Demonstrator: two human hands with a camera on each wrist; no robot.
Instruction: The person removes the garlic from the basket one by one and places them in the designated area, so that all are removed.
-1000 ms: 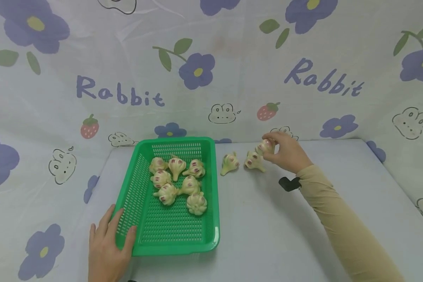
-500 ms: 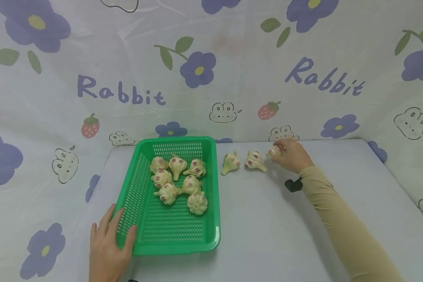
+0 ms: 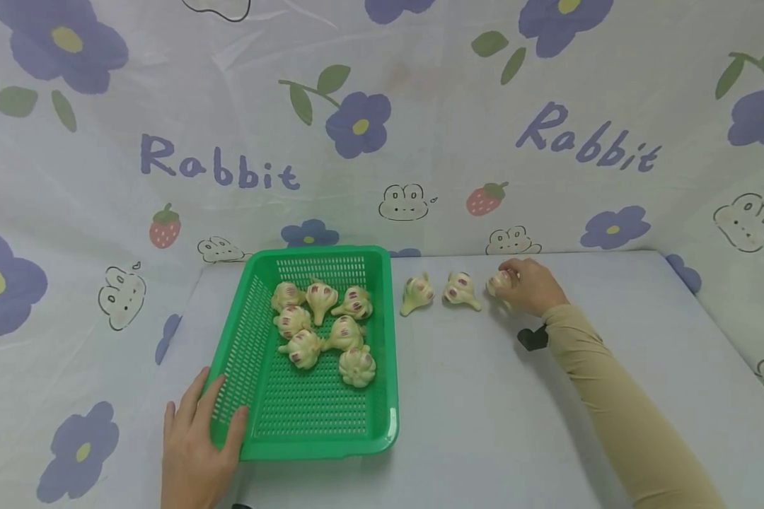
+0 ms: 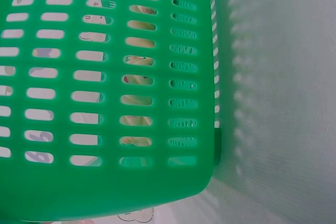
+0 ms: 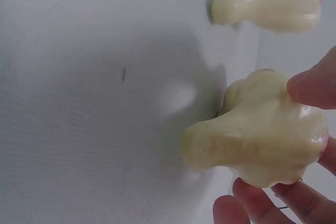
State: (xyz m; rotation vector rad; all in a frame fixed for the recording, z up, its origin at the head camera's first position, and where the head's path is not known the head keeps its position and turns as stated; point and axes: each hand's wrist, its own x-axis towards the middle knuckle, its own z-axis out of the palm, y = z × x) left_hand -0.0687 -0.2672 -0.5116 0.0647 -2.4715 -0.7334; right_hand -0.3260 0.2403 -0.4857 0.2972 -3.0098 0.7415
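Observation:
My right hand [image 3: 533, 288] pinches a garlic bulb [image 5: 257, 129] between thumb and fingers, close over the table at the back right. In the right wrist view its stem points left. Left of it, two more bulbs lie in a row on the table: a middle bulb [image 3: 461, 290] and a greener one [image 3: 417, 293] beside the basket. My left hand [image 3: 197, 445] rests at the near left corner of the green plastic basket [image 3: 382, 424], fingers along the outer wall and thumb at the rim. Several garlic bulbs [image 3: 321, 300] lie inside, mostly toward the back.
A white cloth covers the table [image 3: 484, 424]. Behind it hangs a patterned cloth backdrop [image 3: 446, 106] with flowers and rabbits, meeting the table's back edge. The slotted basket wall [image 4: 110, 82] fills much of the left wrist view.
My right hand has carried its bulb right and down, from above the middle bulb to a spot beside it. The left hand and the basket have stayed put.

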